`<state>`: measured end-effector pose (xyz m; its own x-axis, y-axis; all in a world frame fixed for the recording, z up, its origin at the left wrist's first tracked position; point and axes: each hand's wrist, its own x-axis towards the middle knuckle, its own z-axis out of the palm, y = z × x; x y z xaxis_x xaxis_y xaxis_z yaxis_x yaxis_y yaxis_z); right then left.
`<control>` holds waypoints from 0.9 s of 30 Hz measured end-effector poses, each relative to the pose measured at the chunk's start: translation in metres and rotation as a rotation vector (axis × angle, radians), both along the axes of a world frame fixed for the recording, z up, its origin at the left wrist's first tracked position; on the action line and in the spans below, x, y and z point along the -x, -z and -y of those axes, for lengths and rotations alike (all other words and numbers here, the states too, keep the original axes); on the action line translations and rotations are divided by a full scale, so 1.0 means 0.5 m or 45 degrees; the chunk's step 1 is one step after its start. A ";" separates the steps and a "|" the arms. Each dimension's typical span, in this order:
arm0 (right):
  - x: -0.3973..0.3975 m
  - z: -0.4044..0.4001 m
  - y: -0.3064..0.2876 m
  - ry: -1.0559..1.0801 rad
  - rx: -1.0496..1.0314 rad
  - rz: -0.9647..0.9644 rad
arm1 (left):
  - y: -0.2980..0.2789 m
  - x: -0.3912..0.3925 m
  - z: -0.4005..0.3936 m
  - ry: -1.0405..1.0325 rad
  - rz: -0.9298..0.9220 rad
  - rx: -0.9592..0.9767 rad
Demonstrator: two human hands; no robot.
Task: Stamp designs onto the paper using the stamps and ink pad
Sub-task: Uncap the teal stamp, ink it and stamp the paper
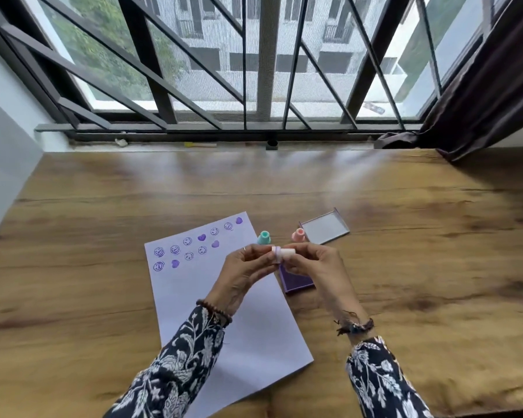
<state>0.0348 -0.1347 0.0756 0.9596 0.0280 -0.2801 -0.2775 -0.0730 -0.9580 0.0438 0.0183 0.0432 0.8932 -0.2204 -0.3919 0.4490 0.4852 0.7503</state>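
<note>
A white paper (248,336) lies on the wooden table (420,267), with several purple smileys and hearts stamped along its upper part. Both hands meet above the paper's right edge. My left hand (245,273) and my right hand (311,263) pinch a small cream stamp (282,253) with a lilac ring, held sideways between them. The purple ink pad (295,282) lies open just beneath my right hand, partly hidden by it. A teal stamp (264,237) and a pink stamp (299,235) stand upright behind the hands.
The ink pad's clear lid (325,229) lies to the right of the pink stamp. A barred window (254,70) runs along the table's far edge, and a dark curtain (489,95) hangs at the right.
</note>
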 end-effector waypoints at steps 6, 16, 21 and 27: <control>-0.024 0.003 0.019 0.001 0.127 -0.047 | 0.008 -0.011 0.007 0.024 0.183 -0.422; -0.058 -0.038 0.063 -0.156 1.264 0.480 | 0.053 -0.056 0.012 -0.133 0.557 -1.623; -0.052 -0.038 0.059 -0.196 1.251 0.533 | 0.048 -0.061 0.011 -0.050 0.710 -1.668; -0.026 -0.052 0.018 -0.167 0.860 0.555 | 0.024 -0.014 0.009 -0.081 0.809 -1.455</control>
